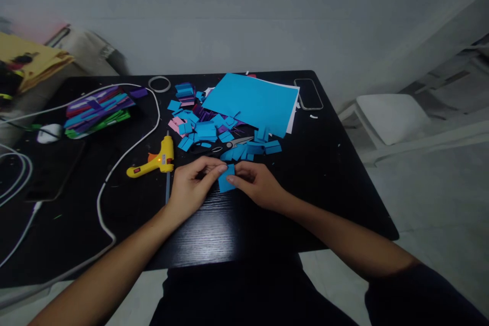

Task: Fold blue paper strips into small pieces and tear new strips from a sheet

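Observation:
A small piece of blue paper (pixel 226 181) is held between my two hands near the front middle of the black table. My left hand (pixel 196 178) pinches its upper left edge between thumb and fingers. My right hand (pixel 257 183) grips it from the other side, thumb lying across its front. Just beyond my hands lie many cut and folded blue paper pieces (pixel 205 131), some pink and purple ones among them. Scissors (pixel 239 141) with dark handles rest partly under these pieces. To the left of my left hand is a yellow hot glue gun (pixel 156 158), its small light lit.
Blue paper sheets (pixel 252 102) lie at the back, beside a phone (pixel 308 94). A tape roll (pixel 159 84) and a bundle of coloured paper strips (pixel 97 111) sit back left. A white cable (pixel 100 204) crosses the table's left side. A white stool (pixel 393 117) stands right.

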A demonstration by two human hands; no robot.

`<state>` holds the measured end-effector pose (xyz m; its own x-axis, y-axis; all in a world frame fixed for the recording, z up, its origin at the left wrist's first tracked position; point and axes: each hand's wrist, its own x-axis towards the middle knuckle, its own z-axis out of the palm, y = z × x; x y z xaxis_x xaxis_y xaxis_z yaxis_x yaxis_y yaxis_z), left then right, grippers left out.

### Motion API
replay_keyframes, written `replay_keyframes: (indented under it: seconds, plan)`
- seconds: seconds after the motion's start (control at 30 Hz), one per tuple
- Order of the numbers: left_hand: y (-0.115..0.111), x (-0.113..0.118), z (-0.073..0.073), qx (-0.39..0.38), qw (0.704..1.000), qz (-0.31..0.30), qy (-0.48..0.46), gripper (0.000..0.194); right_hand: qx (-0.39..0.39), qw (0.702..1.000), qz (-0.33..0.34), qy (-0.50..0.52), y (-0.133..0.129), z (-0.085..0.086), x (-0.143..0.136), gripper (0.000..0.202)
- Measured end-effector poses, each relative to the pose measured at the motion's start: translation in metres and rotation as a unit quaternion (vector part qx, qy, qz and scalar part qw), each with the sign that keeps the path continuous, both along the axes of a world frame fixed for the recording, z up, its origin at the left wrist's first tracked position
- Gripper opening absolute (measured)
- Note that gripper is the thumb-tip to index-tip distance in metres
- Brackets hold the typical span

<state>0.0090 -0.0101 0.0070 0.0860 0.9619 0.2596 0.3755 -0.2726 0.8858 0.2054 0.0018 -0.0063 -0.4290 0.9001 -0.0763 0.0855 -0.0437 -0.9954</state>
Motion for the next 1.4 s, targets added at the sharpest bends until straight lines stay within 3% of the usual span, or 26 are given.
replay_keyframes:
  seconds: [0.1, 0.27, 0.83, 1.1, 1.27, 1.4]
  plan:
    - [0.0013, 0.0001, 0.0018, -0.012, 1.0, 0.013, -0.018, 0.007, 0.012, 0.999, -0.041, 0.019, 0.002, 0.0009, 0.0014, 0.017]
    - [0.0027, -0.0011, -0.0006, -0.043, 0.998, -0.023, -0.038, 0.012, 0.006, 0.991, -0.108, 0.085, 0.0049, 0.0018, 0.0031, 0.023]
    - [0.0018, -0.0028, 0.0028, -0.058, 0.998, -0.013, -0.03, 0.013, -0.052, 0.987, -0.093, 0.122, 0.0062, 0.0026, 0.0036, 0.023]
    - [0.0032, -0.0048, 0.004, -0.115, 0.981, -0.149, 0.051, 0.021, 0.033, 0.99, -0.131, 0.04, 0.0069, 0.0048, 0.0071, 0.026]
    - [0.0023, -0.0057, 0.0005, -0.116, 0.983, -0.132, 0.049, 0.027, 0.027, 0.992, -0.119, 0.03, 0.0073, 0.0056, 0.0072, 0.027]
    - [0.0018, -0.0061, 0.0001, -0.101, 0.989, -0.104, -0.004, 0.023, -0.005, 0.992, -0.087, 0.095, 0.0067, 0.001, 0.0042, 0.043]
